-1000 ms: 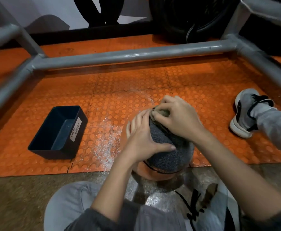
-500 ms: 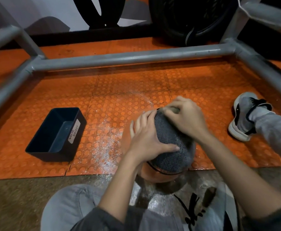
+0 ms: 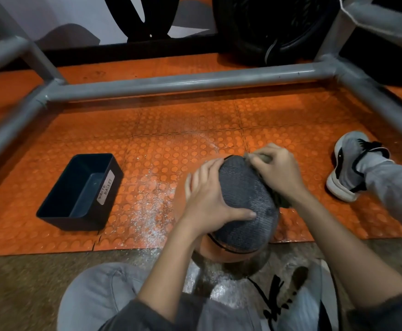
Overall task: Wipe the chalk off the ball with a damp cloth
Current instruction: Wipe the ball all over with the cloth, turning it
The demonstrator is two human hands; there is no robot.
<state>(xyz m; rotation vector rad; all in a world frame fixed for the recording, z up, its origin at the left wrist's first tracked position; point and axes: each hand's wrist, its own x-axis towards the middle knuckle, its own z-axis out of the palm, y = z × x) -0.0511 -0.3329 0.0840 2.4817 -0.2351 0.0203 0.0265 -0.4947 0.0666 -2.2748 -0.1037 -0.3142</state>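
The left hand (image 3: 209,199) lies spread on the cloth (image 3: 245,206) over the ball (image 3: 221,252); the right hand (image 3: 276,173) pinches the cloth's far edge. A dark bin (image 3: 80,194) sits left, chalk dust (image 3: 147,211) between.

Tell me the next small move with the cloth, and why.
Probably pull the cloth across the ball with the right hand, which pinches its far edge, while the left hand steadies the ball. The cloth drapes the ball's top, so a drag would wipe the covered surface.
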